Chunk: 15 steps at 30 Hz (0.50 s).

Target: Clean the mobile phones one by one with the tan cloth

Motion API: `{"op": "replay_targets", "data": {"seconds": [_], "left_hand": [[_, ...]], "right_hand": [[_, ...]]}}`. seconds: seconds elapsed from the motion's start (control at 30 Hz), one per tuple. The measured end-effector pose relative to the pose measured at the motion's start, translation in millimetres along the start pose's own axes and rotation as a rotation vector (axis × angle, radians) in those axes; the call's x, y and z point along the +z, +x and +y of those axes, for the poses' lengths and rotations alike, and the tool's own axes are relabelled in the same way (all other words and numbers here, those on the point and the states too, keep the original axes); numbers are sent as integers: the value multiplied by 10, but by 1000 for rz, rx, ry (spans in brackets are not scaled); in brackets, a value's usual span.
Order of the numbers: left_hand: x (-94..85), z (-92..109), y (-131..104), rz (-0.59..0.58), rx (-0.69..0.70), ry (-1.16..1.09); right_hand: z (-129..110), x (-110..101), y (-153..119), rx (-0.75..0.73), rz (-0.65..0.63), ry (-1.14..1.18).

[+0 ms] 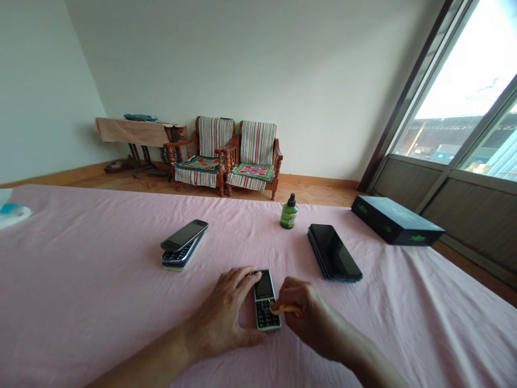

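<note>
A small black keypad phone (264, 288) lies face up on the pink cloth (121, 302), its screen toward the far side. Around its left side my left hand (226, 312) is spread, a fingertip at the phone's upper left edge and the thumb by its lower left corner. My right hand (302, 310) is closed on a thin yellow-orange item (287, 309), which may be a folded cloth; its tip touches the phone's keypad. Beyond my left hand, a phone with a grey screen (186, 235) rests tilted on other phones.
Ahead stands a green bottle (288, 214) with a black cap. Dark phones or tablets (334, 253) are stacked to the right, with a black box (396, 221) behind them. A white and blue item (12, 213) lies far left. Two wooden chairs (254, 145) stand beyond the cloth.
</note>
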<state>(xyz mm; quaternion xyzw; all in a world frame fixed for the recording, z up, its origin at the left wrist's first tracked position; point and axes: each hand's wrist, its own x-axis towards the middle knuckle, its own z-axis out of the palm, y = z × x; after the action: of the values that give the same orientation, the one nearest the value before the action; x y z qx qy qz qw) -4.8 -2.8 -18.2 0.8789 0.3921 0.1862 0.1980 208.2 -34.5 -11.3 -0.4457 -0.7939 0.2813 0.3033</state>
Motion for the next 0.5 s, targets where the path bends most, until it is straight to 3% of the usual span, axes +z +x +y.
{"op": "replay_targets", "data": {"seconds": [0.17,0.37,0.5], "left_hand": [[-37,34,-1,-5,-17,19],[11,-6,-21,0,-22,3],[83,-105,-34,113,3,15]], "right_hand": [[47,22,20,9,86,14],[48,-35,44,24,42,-13],[39,-63,19,94,82,-43]]}}
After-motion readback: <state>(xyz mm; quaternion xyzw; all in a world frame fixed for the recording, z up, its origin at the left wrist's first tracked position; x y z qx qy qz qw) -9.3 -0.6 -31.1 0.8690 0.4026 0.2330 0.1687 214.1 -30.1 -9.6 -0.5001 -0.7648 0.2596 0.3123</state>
